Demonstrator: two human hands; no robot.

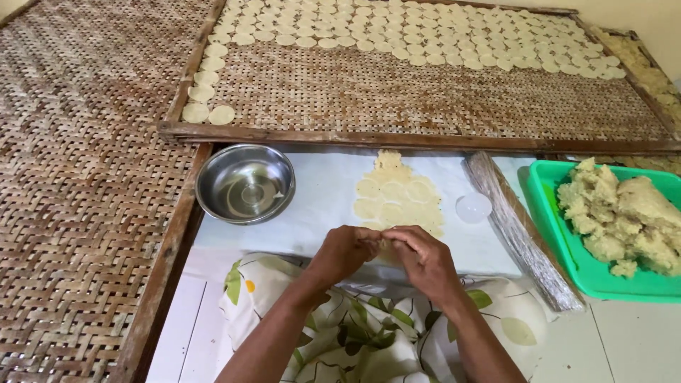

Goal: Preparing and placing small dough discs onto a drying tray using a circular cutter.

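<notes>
Pale tiled floor [631,340] (daylit, glossy) under woven bamboo mats [78,177], cream wall [638,14] behind

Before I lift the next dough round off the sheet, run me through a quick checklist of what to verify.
1. Both hands free to pick: not ok. The left hand and right hand are pinched together over the near edge of the rolled dough sheet; whether a piece sits between the fingers, cannot tell.
2. Cut rounds left in the sheet: ok, several circles show.
3. Room on the woven drying tray: ok, its near part is bare.
4. Round cutter nearby: ok, beside the sheet.
5. Steel bowl holds liquid: cannot tell.
6. Dough in the green tray: ok.
</notes>
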